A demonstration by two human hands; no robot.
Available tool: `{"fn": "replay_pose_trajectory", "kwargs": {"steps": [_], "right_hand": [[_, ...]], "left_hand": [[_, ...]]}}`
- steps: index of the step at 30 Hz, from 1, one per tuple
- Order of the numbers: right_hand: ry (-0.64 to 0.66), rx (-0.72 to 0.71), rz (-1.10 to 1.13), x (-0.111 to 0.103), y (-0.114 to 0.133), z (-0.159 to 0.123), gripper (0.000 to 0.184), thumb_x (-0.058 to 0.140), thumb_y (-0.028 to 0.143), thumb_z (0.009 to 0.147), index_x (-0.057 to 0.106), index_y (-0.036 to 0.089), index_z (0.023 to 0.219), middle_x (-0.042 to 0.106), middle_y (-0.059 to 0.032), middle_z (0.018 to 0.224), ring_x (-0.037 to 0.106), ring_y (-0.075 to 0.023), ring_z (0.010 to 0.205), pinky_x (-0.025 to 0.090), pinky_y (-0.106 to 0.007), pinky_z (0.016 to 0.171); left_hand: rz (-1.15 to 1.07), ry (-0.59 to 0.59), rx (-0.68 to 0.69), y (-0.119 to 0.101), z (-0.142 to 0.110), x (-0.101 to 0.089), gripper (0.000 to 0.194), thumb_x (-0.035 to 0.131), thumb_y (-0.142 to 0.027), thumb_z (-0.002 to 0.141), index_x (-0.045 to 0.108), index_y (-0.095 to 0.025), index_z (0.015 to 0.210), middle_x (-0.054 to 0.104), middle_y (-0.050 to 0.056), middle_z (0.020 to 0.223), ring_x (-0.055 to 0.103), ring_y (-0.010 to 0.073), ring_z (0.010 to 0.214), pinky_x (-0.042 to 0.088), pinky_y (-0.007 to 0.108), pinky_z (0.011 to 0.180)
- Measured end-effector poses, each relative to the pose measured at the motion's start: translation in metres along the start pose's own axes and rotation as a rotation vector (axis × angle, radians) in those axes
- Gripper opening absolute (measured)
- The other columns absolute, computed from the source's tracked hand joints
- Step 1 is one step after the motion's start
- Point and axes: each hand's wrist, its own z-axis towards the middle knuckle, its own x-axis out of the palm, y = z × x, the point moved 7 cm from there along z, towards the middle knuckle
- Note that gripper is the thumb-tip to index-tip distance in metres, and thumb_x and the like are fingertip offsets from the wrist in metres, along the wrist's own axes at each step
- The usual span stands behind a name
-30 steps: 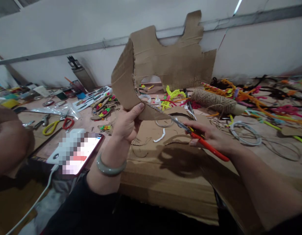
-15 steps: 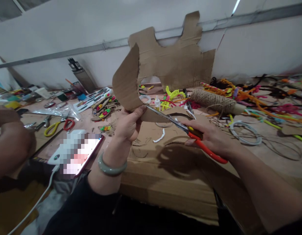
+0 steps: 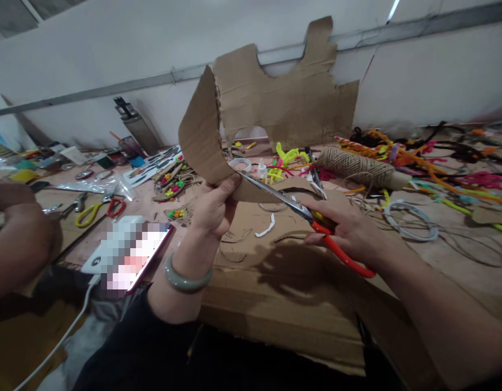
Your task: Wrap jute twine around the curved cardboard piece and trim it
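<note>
My left hand [image 3: 218,203] pinches a curved piece of cardboard [image 3: 202,133] between thumb and fingers and holds it up over the table. The piece bends upward on the left and runs on to the right, below the blades. My right hand [image 3: 336,231] grips red-handled scissors [image 3: 342,252]. Their blades point left and lie along the cardboard's inner edge, with the tips close to my left thumb. Whether the blades are fully closed is hard to make out. Under both hands lies a larger cardboard sheet [image 3: 271,298], with a white scrap [image 3: 266,225] on it.
A cut cardboard sheet [image 3: 283,98] leans on the wall behind. A twine spool [image 3: 354,167] and coloured pipe cleaners lie to the right, near a clear ring [image 3: 411,220]. At left are a phone [image 3: 143,260], pliers [image 3: 88,214] and another person's arm [image 3: 23,239].
The raised end of the cardboard has tilted a little to the left. The scissors have turned slightly at the cut edge; both hands keep their grip.
</note>
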Motion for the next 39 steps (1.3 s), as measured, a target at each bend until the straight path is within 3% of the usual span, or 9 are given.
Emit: {"fn": "replay_pose_trajectory", "kwargs": {"steps": [8,15,21,29,34,39], "right_hand": [[-0.012,-0.004,-0.01,-0.001,0.003,-0.001,0.063,0.061,0.065,0.077,0.064,0.026,0.126,0.073,-0.0082,0.099,0.069,-0.0262,0.085,0.057,-0.038,0.075],[-0.035,-0.031,-0.064,-0.001,0.003,-0.002,0.064,0.058,0.064,0.08,0.063,0.02,0.127,0.073,-0.0115,0.098,0.069,-0.0269,0.084,0.056,-0.04,0.075],[-0.043,-0.005,-0.058,-0.001,0.003,-0.004,0.058,0.062,0.062,0.078,0.064,0.027,0.124,0.074,-0.0075,0.099,0.068,-0.0227,0.08,0.056,-0.035,0.075],[-0.011,-0.016,-0.013,0.0,0.006,-0.001,0.064,0.053,0.068,0.081,0.063,0.021,0.124,0.072,-0.0113,0.102,0.068,-0.0266,0.085,0.056,-0.04,0.075],[-0.009,0.001,-0.025,0.004,0.003,0.001,0.061,0.06,0.062,0.079,0.062,0.023,0.126,0.072,-0.0101,0.105,0.068,-0.0268,0.087,0.056,-0.039,0.075],[-0.025,-0.023,-0.009,0.007,0.005,-0.001,0.062,0.061,0.06,0.08,0.06,0.024,0.13,0.073,-0.0091,0.105,0.068,-0.0252,0.088,0.055,-0.035,0.076]], "left_hand": [[-0.019,0.005,0.004,0.0,0.0,-0.001,0.041,0.091,-0.029,0.051,0.068,-0.022,0.084,0.073,0.0,0.081,0.069,0.0178,0.082,0.057,0.028,0.08],[0.003,0.007,0.011,-0.001,0.001,-0.002,0.039,0.09,-0.029,0.054,0.068,-0.021,0.086,0.072,0.001,0.083,0.069,0.02,0.087,0.056,0.03,0.081],[-0.004,-0.005,0.006,-0.003,0.0,-0.003,0.039,0.09,-0.028,0.051,0.068,-0.021,0.082,0.072,0.0,0.085,0.069,0.0187,0.086,0.056,0.029,0.08],[-0.002,0.015,0.0,-0.001,-0.001,0.0,0.042,0.089,-0.029,0.053,0.07,-0.022,0.09,0.074,0.002,0.089,0.069,0.0201,0.089,0.056,0.03,0.082],[0.015,0.022,-0.013,0.004,-0.002,0.001,0.042,0.086,-0.025,0.058,0.07,-0.022,0.097,0.074,0.003,0.092,0.069,0.0217,0.095,0.055,0.03,0.086],[0.004,0.023,-0.023,0.007,-0.003,0.005,0.043,0.087,-0.026,0.055,0.07,-0.024,0.094,0.074,0.001,0.087,0.068,0.019,0.085,0.056,0.029,0.081]]}}
